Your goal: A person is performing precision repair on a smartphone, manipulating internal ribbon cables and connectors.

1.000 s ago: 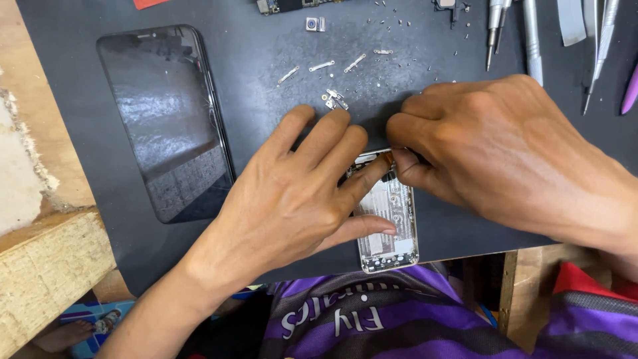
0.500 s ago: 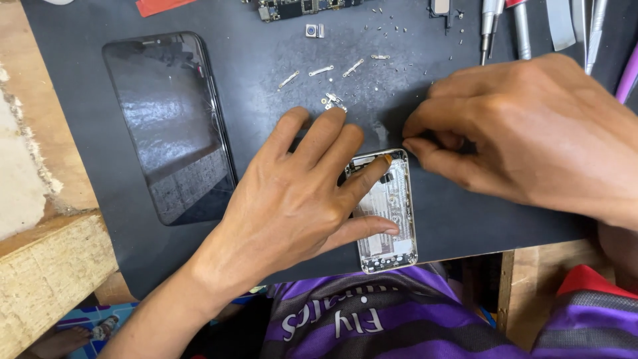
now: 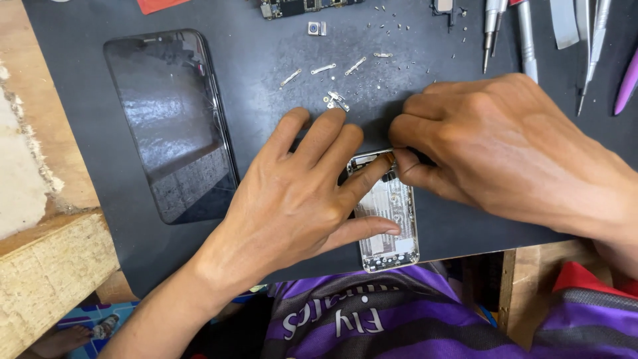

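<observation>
The opened silver metal phone housing (image 3: 389,223) lies lengthwise on the dark grey work mat (image 3: 266,80), close to the mat's near edge, just above the person's purple striped shirt (image 3: 372,319).

Left hand (image 3: 292,199): laid flat, palm down, fingers spread. The thumb lies across the lower half of the housing and the forefinger reaches to its upper edge; together they pin the housing to the mat. The remaining fingers rest on the mat beside it.

Right hand (image 3: 505,146): curled over the upper right corner of the housing. Thumb and forefinger are drawn narrowly together at the housing's top edge, next to a small orange-brown piece (image 3: 387,157). Whether they actually pinch that piece cannot be told, as the fingertips hide the contact.

Surroundings:
- A black glass phone screen panel (image 3: 174,126) lies face up on the mat, well apart to the left of the housing
- Several small silver metal brackets and screws (image 3: 332,73) are scattered on the mat just beyond the left fingertips
- A green circuit board (image 3: 299,6) sits at the far edge of the mat
- Slim metal screwdrivers and tweezers (image 3: 525,33) lie at the far right, with a purple plastic pry tool (image 3: 628,83) beside them
- A bare wooden block (image 3: 46,266) borders the mat at the left
</observation>
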